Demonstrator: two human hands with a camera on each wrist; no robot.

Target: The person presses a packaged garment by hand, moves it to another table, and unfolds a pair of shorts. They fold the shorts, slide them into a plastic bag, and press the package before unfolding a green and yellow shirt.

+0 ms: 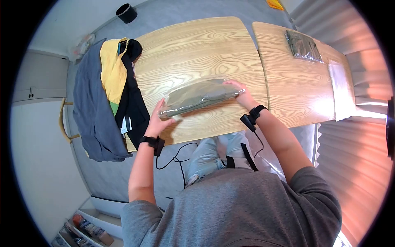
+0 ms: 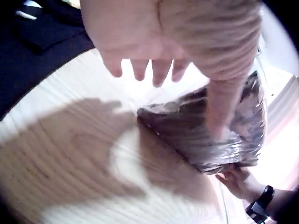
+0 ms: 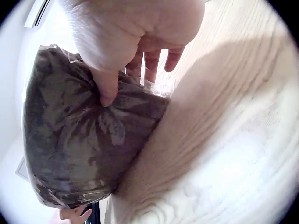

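Note:
A folded olive-green garment in a clear plastic bag is held tilted over the near part of the wooden table. My right hand pinches its right end; in the right wrist view the thumb presses into the face of the bag while the fingers go behind it. At the other end is my left hand, fingers straight and spread, thumb stretched apart from them. Seen from the left wrist, that thumb overlaps the bagged garment, and the fingertips reach past its edge.
Grey, yellow and black clothes lie heaped over the table's left end. On a second table to the right are another bagged garment and a white sheet. A black bin stands on the floor beyond.

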